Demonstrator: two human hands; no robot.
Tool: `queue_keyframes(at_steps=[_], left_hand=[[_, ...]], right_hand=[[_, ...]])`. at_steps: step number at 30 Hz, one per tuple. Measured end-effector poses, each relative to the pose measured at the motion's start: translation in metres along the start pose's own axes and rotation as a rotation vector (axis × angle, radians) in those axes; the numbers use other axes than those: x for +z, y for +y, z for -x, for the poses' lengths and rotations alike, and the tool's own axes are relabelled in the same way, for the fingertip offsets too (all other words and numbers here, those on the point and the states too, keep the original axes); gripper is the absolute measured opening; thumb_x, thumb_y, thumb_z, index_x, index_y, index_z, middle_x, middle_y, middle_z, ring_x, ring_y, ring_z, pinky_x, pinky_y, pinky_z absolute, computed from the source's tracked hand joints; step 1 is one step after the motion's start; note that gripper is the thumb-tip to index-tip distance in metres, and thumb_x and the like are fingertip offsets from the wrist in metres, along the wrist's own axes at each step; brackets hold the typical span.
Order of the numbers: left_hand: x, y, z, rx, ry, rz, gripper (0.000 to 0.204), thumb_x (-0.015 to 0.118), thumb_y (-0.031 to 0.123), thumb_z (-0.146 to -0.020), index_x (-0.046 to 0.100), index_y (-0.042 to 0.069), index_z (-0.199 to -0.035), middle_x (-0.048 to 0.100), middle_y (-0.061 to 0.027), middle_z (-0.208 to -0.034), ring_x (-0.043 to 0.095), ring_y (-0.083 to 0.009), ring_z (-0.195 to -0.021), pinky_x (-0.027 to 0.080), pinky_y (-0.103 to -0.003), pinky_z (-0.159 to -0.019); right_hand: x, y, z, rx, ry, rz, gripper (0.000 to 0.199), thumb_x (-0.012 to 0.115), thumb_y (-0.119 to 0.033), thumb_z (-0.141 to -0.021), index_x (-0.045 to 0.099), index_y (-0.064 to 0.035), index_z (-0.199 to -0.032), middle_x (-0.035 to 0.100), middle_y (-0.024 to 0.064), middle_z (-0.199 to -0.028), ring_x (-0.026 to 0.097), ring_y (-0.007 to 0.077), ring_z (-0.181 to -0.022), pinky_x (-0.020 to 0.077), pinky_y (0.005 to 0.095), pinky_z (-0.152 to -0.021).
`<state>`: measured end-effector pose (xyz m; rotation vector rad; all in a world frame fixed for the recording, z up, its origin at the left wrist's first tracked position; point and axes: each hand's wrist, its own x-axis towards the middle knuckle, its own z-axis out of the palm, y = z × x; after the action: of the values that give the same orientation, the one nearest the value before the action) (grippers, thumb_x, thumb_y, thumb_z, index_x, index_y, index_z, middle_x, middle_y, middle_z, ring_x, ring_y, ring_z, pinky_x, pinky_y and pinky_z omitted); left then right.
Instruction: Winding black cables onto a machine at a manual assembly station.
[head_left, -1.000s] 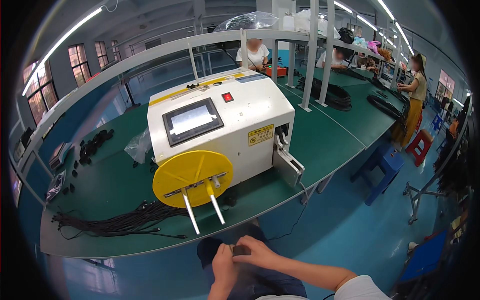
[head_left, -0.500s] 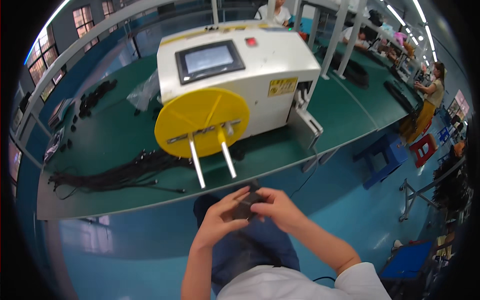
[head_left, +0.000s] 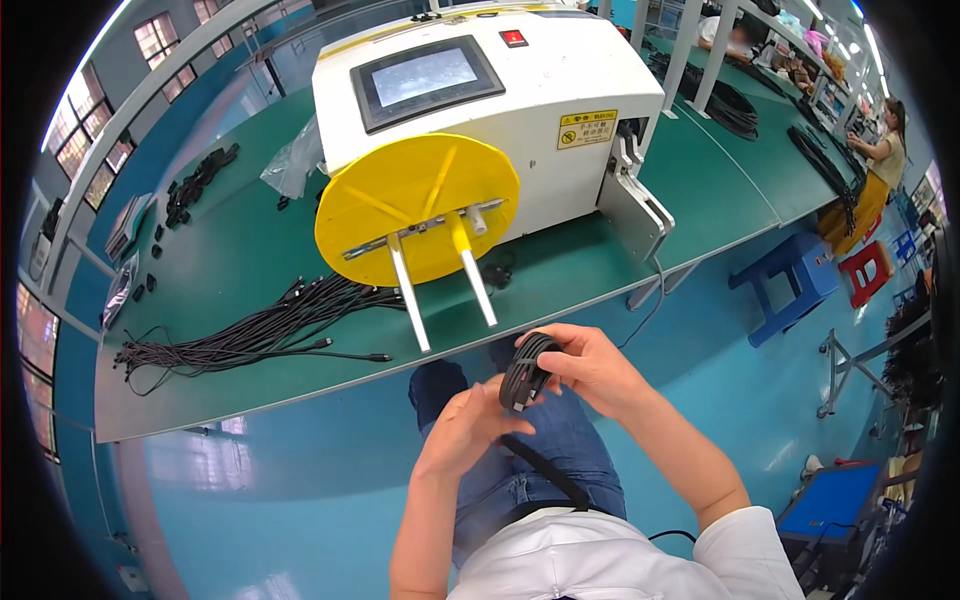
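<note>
A black cable (head_left: pixel 523 375), wound into a compact coil, is in my right hand (head_left: pixel 590 368), pinched between thumb and fingers in front of my body. A small metal plug shows at the coil's lower end. My left hand (head_left: pixel 468 428) is close beside the coil with thumb and fingers apart; whether its fingertips touch the coil is hard to see. Beyond my hands stands a white winding machine (head_left: pixel 560 190) with a yellow disc (head_left: pixel 370 205). Two bare metal rods (head_left: pixel 475 280) stick out from that disc toward me.
Long black cables (head_left: pixel 250 335) lie bundled on the green table (head_left: pixel 230 250), left of the machine. A clear plastic bag (head_left: pixel 292 165) and small black pieces (head_left: pixel 195 185) lie farther back. Blue stool (head_left: pixel 785 285) stands at the right. A person (head_left: pixel 875 170) works at the far right.
My left hand has opened and moved away from the coil, which both hands were touching before. The right hand keeps the coil, now raised and turned, a little to the right.
</note>
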<state>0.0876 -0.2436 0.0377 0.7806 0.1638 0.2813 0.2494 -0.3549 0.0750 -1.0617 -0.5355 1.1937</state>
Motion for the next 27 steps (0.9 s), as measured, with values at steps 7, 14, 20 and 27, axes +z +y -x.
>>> queue_keyframes(at_steps=[7, 14, 20, 27], left_hand=[[0.004, -0.006, 0.001, -0.110, 0.016, -0.068, 0.041, 0.045, 0.034, -0.098, 0.051, -0.002, -0.116, 0.057, -0.0141, -0.112, 0.059, -0.0224, -0.099, 0.054, -0.030, -0.065], [0.013, -0.014, -0.002, 0.018, 0.197, -0.117, 0.026, 0.035, 0.018, -0.101, 0.049, -0.003, -0.110, 0.057, -0.0143, -0.107, 0.061, -0.0192, -0.088, 0.054, -0.026, -0.060], [0.017, -0.023, -0.004, 0.083, 0.290, -0.240, 0.019, 0.044, 0.010, -0.097, 0.049, -0.004, -0.110, 0.058, -0.0144, -0.104, 0.064, -0.0195, -0.083, 0.056, -0.026, -0.060], [0.012, -0.013, -0.006, 0.040, 0.362, -0.480, 0.019, 0.054, -0.001, -0.089, 0.051, -0.006, -0.107, 0.062, -0.0156, -0.101, 0.067, -0.0214, -0.082, 0.057, -0.026, -0.059]], right_hand=[[0.000, 0.004, -0.010, -0.019, 0.061, 0.130, 0.032, 0.061, -0.003, -0.083, 0.058, 0.0009, -0.115, 0.063, 0.0067, -0.094, 0.057, 0.0085, -0.076, 0.0464, 0.0222, -0.062], [0.006, 0.019, -0.005, -0.079, 0.134, 0.109, 0.044, 0.063, 0.001, -0.079, 0.052, 0.0001, -0.122, 0.062, 0.0072, -0.098, 0.059, 0.0102, -0.085, 0.0479, 0.0222, -0.072], [0.018, 0.034, 0.000, -0.128, 0.218, 0.178, 0.048, 0.064, 0.003, -0.078, 0.050, 0.0002, -0.124, 0.060, 0.0069, -0.102, 0.058, 0.0109, -0.089, 0.0486, 0.0253, -0.079], [0.004, 0.021, -0.004, -0.066, 0.071, 0.083, 0.046, 0.063, -0.001, -0.082, 0.051, -0.0004, -0.125, 0.061, 0.0068, -0.101, 0.057, 0.0093, -0.087, 0.0479, 0.0232, -0.076]])
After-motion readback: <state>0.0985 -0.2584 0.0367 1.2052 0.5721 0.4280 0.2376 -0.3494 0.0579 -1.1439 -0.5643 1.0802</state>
